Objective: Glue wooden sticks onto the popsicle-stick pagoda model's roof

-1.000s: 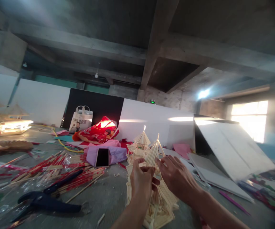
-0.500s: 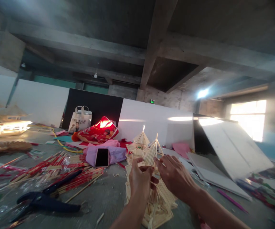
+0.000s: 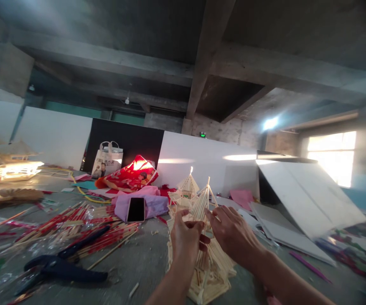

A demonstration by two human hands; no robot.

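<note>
A model building of pale wooden sticks [image 3: 209,284], with two pointed roofs, stands on the grey table in front of me. My left hand [image 3: 187,237] is at its left side, fingers curled in front of the nearer roof [image 3: 201,204]. My right hand [image 3: 230,228] reaches in from the right, its fingers bent together at the right side of that roof, close to the left fingertips. Whatever lies between the fingers of either hand is too small or hidden to make out.
Dark blue cutters [image 3: 65,269] lie at the left beside red-wrapped sticks [image 3: 65,222]. A phone [image 3: 136,209] rests on purple cloth [image 3: 156,204]. Further back are a white bag [image 3: 106,161] and a red bag [image 3: 132,176]. White boards [image 3: 310,199] and a purple pen [image 3: 310,267] are at the right.
</note>
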